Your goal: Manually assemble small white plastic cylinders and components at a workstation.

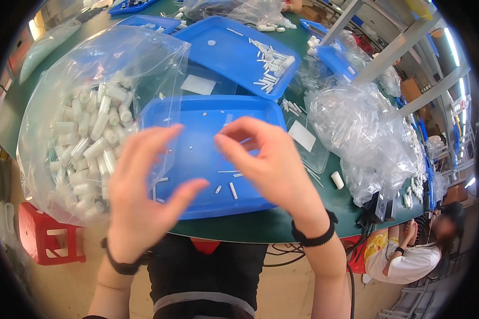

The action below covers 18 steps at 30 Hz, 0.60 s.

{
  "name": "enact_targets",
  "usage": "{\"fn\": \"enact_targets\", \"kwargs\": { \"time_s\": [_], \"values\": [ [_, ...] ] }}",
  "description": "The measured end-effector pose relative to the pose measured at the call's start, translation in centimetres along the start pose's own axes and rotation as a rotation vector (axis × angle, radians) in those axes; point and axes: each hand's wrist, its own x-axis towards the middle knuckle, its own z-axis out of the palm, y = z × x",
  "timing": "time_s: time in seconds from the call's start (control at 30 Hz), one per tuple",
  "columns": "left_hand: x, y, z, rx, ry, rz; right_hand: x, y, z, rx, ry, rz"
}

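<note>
My left hand (pixel 143 186) is spread, gripping nothing; whether my right hand's (pixel 274 162) near-pinch holds anything, I cannot tell. White pieces (pixel 233 190) lie in the blue tray (pixel 207 159) below. Clear bag (pixel 143 53) of white cylinders (pixel 99 125) crowds its left side; second tray (pixel 213 48) just beyond.

black wristbands (pixel 318 237), black clothing (pixel 210 268), grey band (pixel 203 297)

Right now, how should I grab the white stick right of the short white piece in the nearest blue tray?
Probably pinch the white stick by the middle of its long sides, from above: it looks slim and straight, lying flat, and the rim of the blue tray might hinder a low approach.
</note>
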Motion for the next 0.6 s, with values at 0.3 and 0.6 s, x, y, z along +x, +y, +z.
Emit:
{"fn": "enact_targets", "kwargs": {
  "time_s": [0.3,0.6],
  "values": [
    [0.6,-1.5,3.9,-0.395,-0.044,-0.103,-0.3,-1.3,-2.9,0.435,-0.286,0.299],
    [3.9,-1.7,2.9,-0.833,-0.237,-0.308,12.1,6.6,-14.9,-0.357,0.408,0.108]
  ]
}}
